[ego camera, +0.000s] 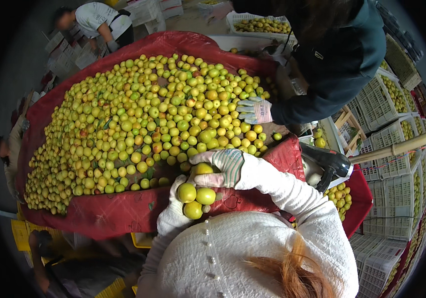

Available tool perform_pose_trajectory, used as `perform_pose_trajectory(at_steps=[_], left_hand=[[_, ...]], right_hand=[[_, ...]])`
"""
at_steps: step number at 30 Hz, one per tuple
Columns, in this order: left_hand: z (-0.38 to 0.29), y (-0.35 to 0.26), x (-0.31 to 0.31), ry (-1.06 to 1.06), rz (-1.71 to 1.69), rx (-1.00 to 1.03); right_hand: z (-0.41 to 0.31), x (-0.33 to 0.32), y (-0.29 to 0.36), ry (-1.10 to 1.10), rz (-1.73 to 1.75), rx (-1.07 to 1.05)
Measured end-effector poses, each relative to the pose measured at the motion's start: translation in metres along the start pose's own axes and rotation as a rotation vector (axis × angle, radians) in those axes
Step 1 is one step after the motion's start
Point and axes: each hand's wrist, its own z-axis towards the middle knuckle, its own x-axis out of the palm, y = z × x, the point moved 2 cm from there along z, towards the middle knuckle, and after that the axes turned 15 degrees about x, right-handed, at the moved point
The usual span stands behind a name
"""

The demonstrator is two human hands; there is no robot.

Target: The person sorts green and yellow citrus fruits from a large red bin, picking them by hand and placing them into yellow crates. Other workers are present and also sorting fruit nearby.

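Observation:
Yellow-green round fruits (123,124) lie in a wide layer on a table covered with red cloth (123,212). At the near edge, my left hand (177,203), in a pale glove, cradles several of the fruits (193,209). My right hand (218,168), in a white glove with green and pink stripes, grips one yellow fruit (202,168) between thumb and fingers, just above those in the left hand. A few green leaves (149,172) lie among the loose fruits beyond my hands.
A co-worker's gloved hand (254,110) rests on the fruits at the right. A black hair dryer (326,162) and a bamboo pole (395,149) are beside the table. Stacked white crates (388,208) of fruit stand at the right. Other people are at the upper left, far left and lower left.

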Motion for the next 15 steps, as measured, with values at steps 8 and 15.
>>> perform_pose_trajectory(at_steps=[8,15], left_hand=[[0.002,-0.002,0.010,0.045,-0.326,-0.080],[0.001,-0.002,0.000,-0.062,-0.230,-0.046]], right_hand=[[0.040,-0.019,-0.125,-0.284,1.335,0.475],[0.035,0.001,-0.131,-0.265,1.195,0.487]])
